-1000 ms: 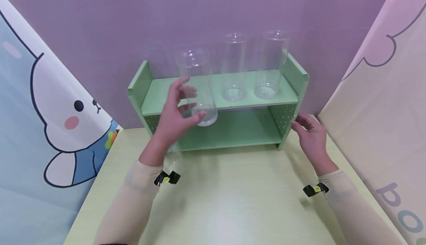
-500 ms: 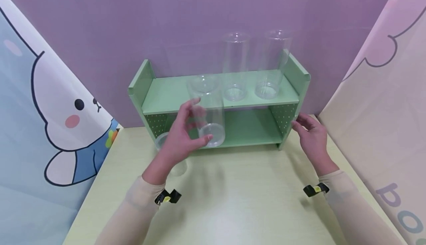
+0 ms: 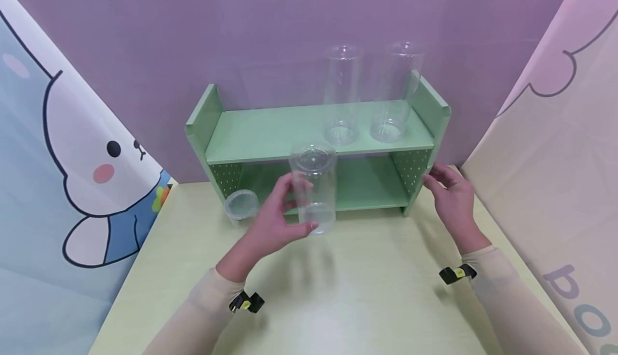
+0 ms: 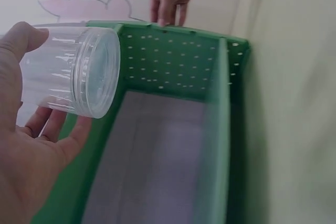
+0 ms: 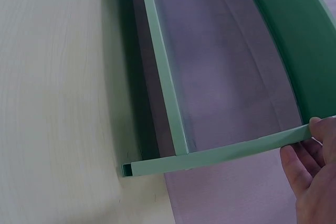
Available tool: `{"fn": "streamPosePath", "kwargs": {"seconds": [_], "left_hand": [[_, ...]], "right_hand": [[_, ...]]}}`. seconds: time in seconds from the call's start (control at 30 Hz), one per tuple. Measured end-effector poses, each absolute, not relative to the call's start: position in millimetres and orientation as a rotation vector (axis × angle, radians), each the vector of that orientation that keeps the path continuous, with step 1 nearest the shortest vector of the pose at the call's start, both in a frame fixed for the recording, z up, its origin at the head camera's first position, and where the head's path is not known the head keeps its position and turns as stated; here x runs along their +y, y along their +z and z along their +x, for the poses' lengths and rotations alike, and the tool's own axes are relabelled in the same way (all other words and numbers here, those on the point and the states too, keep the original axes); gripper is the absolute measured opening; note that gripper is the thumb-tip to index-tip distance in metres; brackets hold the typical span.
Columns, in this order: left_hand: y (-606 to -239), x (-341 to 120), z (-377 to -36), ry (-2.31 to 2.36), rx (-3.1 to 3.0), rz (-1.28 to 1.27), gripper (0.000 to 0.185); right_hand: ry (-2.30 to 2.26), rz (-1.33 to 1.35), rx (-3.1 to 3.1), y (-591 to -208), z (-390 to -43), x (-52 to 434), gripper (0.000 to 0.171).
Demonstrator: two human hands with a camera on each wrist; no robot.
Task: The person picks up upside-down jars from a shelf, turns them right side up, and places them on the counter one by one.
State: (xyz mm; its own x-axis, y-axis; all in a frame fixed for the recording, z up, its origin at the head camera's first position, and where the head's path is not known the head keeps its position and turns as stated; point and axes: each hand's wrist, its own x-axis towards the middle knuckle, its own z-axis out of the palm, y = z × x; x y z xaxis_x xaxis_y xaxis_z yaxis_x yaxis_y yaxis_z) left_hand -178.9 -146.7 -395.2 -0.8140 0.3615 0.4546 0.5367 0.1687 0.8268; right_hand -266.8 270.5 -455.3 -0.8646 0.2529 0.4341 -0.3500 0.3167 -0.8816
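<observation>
My left hand (image 3: 277, 221) grips a tall clear plastic jar (image 3: 314, 186) upright, just above the table in front of the green shelf (image 3: 270, 132). The left wrist view shows the same clear jar (image 4: 73, 77) between thumb and fingers of that left hand (image 4: 31, 145), its flat end facing the green shelf (image 4: 173, 66). My right hand (image 3: 446, 189) rests with relaxed fingers against the shelf's right side panel; its fingers (image 5: 307, 161) touch the panel edge (image 5: 220, 153). Two more clear jars (image 3: 341, 95) (image 3: 395, 92) stand on the top board, towards the right.
A clear round lid (image 3: 240, 205) lies on the pale wooden table (image 3: 338, 301) by the shelf's left foot. A purple backdrop stands behind, and cartoon-printed panels close in the left and right sides.
My left hand has carried the clear jar down from the top board's left part to just above the table in front of the shelf. The lid came into view. The right hand stayed put.
</observation>
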Motion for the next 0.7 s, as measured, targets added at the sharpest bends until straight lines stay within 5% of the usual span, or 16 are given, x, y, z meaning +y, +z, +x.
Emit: {"fn": "streamPosePath", "kwargs": {"seconds": [0.7], "left_hand": [[-452.5, -144.3, -180.6, -1.879, -2.324, -0.780, 0.093]], "right_hand": [[1.580, 0.094, -2.078, -454.6, -266.4, 270.6, 0.030]]}}
